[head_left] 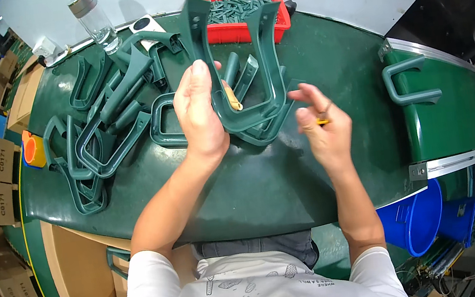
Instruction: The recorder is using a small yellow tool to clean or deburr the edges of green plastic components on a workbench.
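My left hand (pixel 200 108) is closed on the left arm of a green U-shaped plastic handle (pixel 269 59), raised above the table with both ends pointing away from me. To its right, my right hand (pixel 327 130) is apart from the handle, its fingers curled. A small yellow thing (pixel 322 121) shows between those fingers; most of it is hidden, so its kind is unclear. A yellowish tube-like piece (pixel 232 96) appears inside the U, near my left hand. More green handles (pixel 263 136) lie beneath and behind the held one.
A pile of green handles (pixel 113 105) covers the table's left side. Behind stand a red bin (pixel 284 26) of small green strips and a clear bottle (pixel 99 25). One handle (pixel 413 81) rests on the conveyor (pixel 453 124) at right. Below are a cardboard box (pixel 74 281) and blue bins (pixel 414 215).
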### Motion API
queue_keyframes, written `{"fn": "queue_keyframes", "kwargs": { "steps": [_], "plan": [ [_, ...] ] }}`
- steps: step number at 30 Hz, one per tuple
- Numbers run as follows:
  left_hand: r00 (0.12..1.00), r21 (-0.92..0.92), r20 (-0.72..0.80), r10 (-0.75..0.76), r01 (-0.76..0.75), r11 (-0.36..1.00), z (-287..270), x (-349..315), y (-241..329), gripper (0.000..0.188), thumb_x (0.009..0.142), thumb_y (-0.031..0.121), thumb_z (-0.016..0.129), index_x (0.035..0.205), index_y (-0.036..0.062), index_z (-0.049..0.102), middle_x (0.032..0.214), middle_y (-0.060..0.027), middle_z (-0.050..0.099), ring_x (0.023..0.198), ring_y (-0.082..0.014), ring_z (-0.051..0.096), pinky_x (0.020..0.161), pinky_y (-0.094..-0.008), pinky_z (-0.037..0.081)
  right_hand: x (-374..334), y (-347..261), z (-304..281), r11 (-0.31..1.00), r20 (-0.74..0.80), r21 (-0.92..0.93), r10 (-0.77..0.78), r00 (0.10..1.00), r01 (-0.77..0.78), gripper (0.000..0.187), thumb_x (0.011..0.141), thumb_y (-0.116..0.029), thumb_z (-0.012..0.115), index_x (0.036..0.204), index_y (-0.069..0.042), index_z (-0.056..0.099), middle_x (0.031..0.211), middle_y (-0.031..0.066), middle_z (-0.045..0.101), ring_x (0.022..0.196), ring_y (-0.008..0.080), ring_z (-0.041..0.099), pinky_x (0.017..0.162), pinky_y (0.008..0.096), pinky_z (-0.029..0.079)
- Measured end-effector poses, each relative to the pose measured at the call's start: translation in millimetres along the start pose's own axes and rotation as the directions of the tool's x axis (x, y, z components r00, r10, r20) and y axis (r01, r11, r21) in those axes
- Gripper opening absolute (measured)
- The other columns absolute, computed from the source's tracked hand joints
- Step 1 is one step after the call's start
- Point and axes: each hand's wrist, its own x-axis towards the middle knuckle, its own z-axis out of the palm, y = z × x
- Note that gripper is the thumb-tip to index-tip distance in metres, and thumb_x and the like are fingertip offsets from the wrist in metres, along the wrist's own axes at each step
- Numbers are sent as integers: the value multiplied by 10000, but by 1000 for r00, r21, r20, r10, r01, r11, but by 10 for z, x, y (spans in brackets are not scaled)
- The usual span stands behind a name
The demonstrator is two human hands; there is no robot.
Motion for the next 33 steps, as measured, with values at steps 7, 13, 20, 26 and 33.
{"fn": "queue_keyframes", "kwargs": {
  "steps": [7,13,20,26,33],
  "plan": [
    [959,128,-67,277,-267,955,-167,-132,-214,319,982,304,445,1042,-5,491,622,-44,511,511,-103,480,472,-232,373,16,40,503,979,28,166,115,993,-118,503,882,-221,663,1245,89,506,749,31,545,636,74,548,580,230,464],
    [913,342,35,406,-393,854,-348,-402,-245,267,925,168,534,1075,-19,418,622,-44,515,554,-89,475,538,-226,364,-29,83,747,969,-15,198,152,988,-146,388,908,-139,610,1218,81,532,834,52,629,613,71,553,510,213,463],
    [778,549,269,568,-609,573,-369,-475,-273,254,880,78,533,1083,-22,418,647,-37,535,568,-85,491,549,-232,409,-15,20,838,899,-103,282,376,921,-335,248,910,-107,597,1094,59,600,813,41,662,545,54,523,473,200,431],
    [818,299,230,528,-576,761,-471,-445,-287,286,867,101,531,1083,-42,409,652,-66,505,533,-152,494,506,-282,421,132,-77,510,834,156,200,491,857,-514,279,893,-250,640,854,26,646,654,26,618,490,43,496,429,187,360],
    [733,288,307,607,-680,675,-571,-404,-306,273,862,82,518,1075,-42,402,650,-80,495,545,-154,493,500,-282,410,80,-1,463,510,527,433,527,667,-744,239,890,-190,619,742,-3,615,608,72,608,436,99,522,346,192,300]
  ]
}}
